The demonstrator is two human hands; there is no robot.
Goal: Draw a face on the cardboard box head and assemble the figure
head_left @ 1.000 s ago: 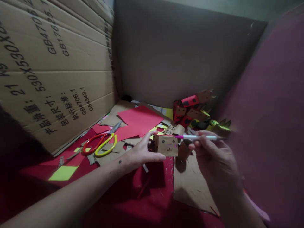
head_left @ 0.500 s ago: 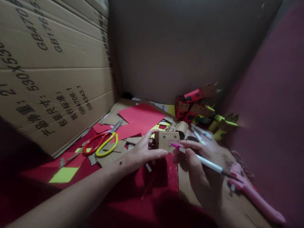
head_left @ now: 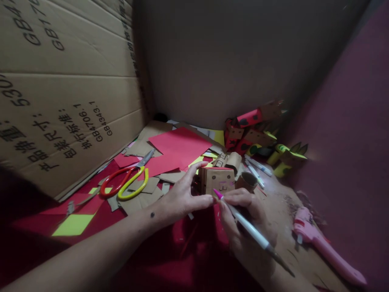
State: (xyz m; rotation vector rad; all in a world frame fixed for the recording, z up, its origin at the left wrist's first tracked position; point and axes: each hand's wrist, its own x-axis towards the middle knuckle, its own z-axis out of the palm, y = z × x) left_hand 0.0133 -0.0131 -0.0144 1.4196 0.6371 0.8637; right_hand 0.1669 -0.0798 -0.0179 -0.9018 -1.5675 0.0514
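My left hand (head_left: 185, 194) grips a small cardboard box (head_left: 219, 178) by its left side, thumb along the lower edge. On the front of the box are two dark dots and some purple lines below them. In my right hand (head_left: 247, 219) is a marker (head_left: 246, 223) with a pink tip and a white barrel, held like a pen. Its tip is at the box's lower left front; I cannot tell whether it touches. Short cardboard tubes (head_left: 247, 180) stand and lie just behind the box.
Scissors (head_left: 130, 182) with red and yellow handles lie left among paper and cardboard scraps. Red paper (head_left: 182, 146) is behind. A pink glue gun (head_left: 325, 247), white markers (head_left: 257, 170) and painted cardboard figures (head_left: 252, 125) are on the right. A large carton (head_left: 75, 89) stands left.
The marker tip has moved from the middle of the box's front to its lower left. The purple drawing shows more plainly now. The view has shifted slightly.
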